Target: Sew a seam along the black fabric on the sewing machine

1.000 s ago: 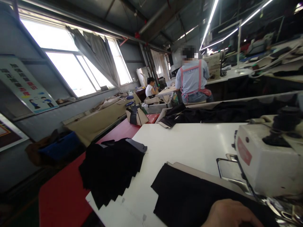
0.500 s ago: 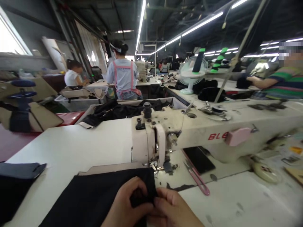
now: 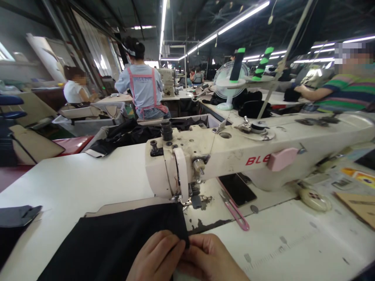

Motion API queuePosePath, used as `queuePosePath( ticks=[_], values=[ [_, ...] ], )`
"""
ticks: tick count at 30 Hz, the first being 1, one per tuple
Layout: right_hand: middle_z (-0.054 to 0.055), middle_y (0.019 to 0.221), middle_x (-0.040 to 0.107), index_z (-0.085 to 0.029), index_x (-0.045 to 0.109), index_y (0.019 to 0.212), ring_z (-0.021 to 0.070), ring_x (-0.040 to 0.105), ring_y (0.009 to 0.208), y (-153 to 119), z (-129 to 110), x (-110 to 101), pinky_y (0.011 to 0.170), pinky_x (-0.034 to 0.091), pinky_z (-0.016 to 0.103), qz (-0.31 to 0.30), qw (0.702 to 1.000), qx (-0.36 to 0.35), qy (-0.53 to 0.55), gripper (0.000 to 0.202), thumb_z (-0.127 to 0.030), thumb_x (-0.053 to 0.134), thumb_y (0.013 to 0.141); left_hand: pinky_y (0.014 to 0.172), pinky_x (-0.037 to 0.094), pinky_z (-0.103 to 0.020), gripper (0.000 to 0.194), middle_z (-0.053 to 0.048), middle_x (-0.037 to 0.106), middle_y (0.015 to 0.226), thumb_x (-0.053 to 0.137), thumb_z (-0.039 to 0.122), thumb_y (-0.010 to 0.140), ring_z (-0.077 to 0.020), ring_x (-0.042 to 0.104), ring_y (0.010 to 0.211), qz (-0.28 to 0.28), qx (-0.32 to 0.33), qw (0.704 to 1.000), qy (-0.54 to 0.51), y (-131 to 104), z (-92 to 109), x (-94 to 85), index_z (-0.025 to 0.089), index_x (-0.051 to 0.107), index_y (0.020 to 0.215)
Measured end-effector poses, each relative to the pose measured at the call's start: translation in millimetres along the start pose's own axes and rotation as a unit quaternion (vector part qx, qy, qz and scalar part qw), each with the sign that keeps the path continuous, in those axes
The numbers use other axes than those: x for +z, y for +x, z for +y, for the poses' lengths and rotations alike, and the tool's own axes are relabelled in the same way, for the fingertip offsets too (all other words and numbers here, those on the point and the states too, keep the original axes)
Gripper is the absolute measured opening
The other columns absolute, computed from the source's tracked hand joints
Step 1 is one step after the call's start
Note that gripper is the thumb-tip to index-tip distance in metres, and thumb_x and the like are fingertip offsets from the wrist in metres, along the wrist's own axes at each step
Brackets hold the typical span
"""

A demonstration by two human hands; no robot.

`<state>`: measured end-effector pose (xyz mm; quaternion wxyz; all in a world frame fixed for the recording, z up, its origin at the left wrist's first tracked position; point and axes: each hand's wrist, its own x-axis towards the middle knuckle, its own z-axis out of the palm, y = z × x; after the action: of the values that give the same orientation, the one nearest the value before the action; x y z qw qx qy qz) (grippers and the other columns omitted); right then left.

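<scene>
White worktable (image 3: 88,183), scuffed, paint chipped near needle plate. On it: cream sewing machine (image 3: 252,156) across centre-right; black fabric piece (image 3: 117,242) at front edge, corner just under presser foot; pink thread snips (image 3: 236,210) just right of needle area; dark phone (image 3: 237,189) beneath machine arm, beside snips; dark fabric stack (image 3: 14,222) at left edge; brown card (image 3: 359,205) and printed papers (image 3: 357,175) at far right.
</scene>
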<state>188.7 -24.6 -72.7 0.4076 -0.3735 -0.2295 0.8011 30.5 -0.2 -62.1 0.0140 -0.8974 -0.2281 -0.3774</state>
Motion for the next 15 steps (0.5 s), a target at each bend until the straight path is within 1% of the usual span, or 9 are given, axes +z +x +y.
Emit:
queuePosePath(
  ticks=[3,6,7,9,11,12,13,14,15],
  values=[
    [-0.005,0.059,0.050,-0.014,0.063,0.058,0.0089,0.047,0.061,-1.3,-3.6,2.0,0.072,0.041,0.022,-0.001,1.000,0.006,0.025,0.022,-0.024,0.082,0.052,0.068,0.056,-0.022,0.035,-0.004,0.070,0.075,0.032,0.019,0.101,-0.0132,0.065,0.069,-0.003,-0.002,1.000,0.016,1.9,0.2,-0.3,0.013,0.066,0.092],
    [-0.004,0.058,0.051,-0.015,0.061,0.055,0.0106,0.051,0.063,-1.0,-6.2,4.5,0.073,0.042,0.022,-0.009,0.998,0.011,0.055,0.010,-0.016,0.069,0.049,0.067,0.056,-0.023,0.033,-0.004,0.069,0.075,0.035,0.016,0.099,-0.0137,0.065,0.069,-0.019,-0.012,1.000,0.020,1.4,-0.8,0.3,0.014,0.066,0.091],
    [-0.004,0.058,0.054,-0.016,0.062,0.057,0.0120,0.054,0.065,-0.9,-6.0,4.6,0.075,0.042,0.023,-0.017,0.998,0.008,0.065,0.010,-0.014,0.064,0.047,0.067,0.056,-0.024,0.030,-0.004,0.069,0.075,0.037,0.015,0.098,-0.0143,0.064,0.069,-0.024,-0.015,0.999,0.018,0.6,-1.2,0.6,0.014,0.066,0.091],
    [-0.002,0.059,0.058,-0.016,0.064,0.061,0.0151,0.059,0.070,-1.8,-3.4,1.5,0.081,0.044,0.026,-0.038,0.997,0.001,0.065,0.018,-0.012,0.056,0.045,0.067,0.056,-0.025,0.027,-0.006,0.067,0.076,0.039,0.012,0.097,-0.0154,0.063,0.071,-0.025,-0.010,0.999,0.019,-1.2,-1.6,0.9,0.012,0.066,0.094],
    [0.000,0.063,0.062,-0.017,0.066,0.073,0.0180,0.063,0.072,-4.2,0.6,-6.6,0.082,0.047,0.031,-0.034,0.999,-0.014,-0.013,0.022,-0.015,0.057,0.053,0.066,0.055,-0.025,0.027,-0.007,0.067,0.075,0.038,0.011,0.096,-0.0158,0.062,0.071,-0.027,-0.002,0.999,0.017,-2.4,-0.8,0.5,0.011,0.065,0.097],
    [0.002,0.070,0.065,-0.017,0.066,0.083,0.0190,0.065,0.074,-5.7,2.0,-12.3,0.078,0.050,0.032,-0.014,0.994,-0.050,-0.095,0.025,-0.016,0.058,0.060,0.065,0.055,-0.025,0.027,-0.007,0.066,0.075,0.038,0.011,0.097,-0.0155,0.061,0.070,-0.026,0.000,1.000,0.016,-2.6,0.1,0.0,0.010,0.065,0.097],
    [0.005,0.081,0.067,-0.017,0.065,0.094,0.0202,0.065,0.079,-7.1,2.4,-18.3,0.076,0.052,0.033,0.012,0.973,-0.110,-0.202,0.028,-0.017,0.058,0.067,0.064,0.054,-0.024,0.027,-0.007,0.066,0.074,0.037,0.012,0.097,-0.0152,0.061,0.069,-0.020,0.001,1.000,0.014,-2.4,1.3,-0.7,0.010,0.064,0.097],
    [0.009,0.094,0.067,-0.018,0.062,0.105,0.0215,0.065,0.087,-7.9,1.4,-24.2,0.077,0.054,0.034,0.036,0.926,-0.193,-0.322,0.031,-0.016,0.056,0.074,0.063,0.054,-0.024,0.027,-0.007,0.066,0.074,0.037,0.014,0.098,-0.0152,0.061,0.068,-0.018,0.002,1.000,0.008,-1.9,2.3,-1.5,0.010,0.064,0.098],
    [0.012,0.107,0.065,-0.018,0.060,0.112,0.0229,0.063,0.096,-7.9,-1.0,-29.4,0.081,0.054,0.036,0.042,0.853,-0.285,-0.436,0.032,-0.014,0.055,0.080,0.063,0.053,-0.025,0.028,-0.007,0.066,0.074,0.036,0.017,0.098,-0.0153,0.060,0.068,-0.024,-0.002,1.000,-0.002,-1.2,2.8,-2.4,0.010,0.063,0.098]
  ],
)
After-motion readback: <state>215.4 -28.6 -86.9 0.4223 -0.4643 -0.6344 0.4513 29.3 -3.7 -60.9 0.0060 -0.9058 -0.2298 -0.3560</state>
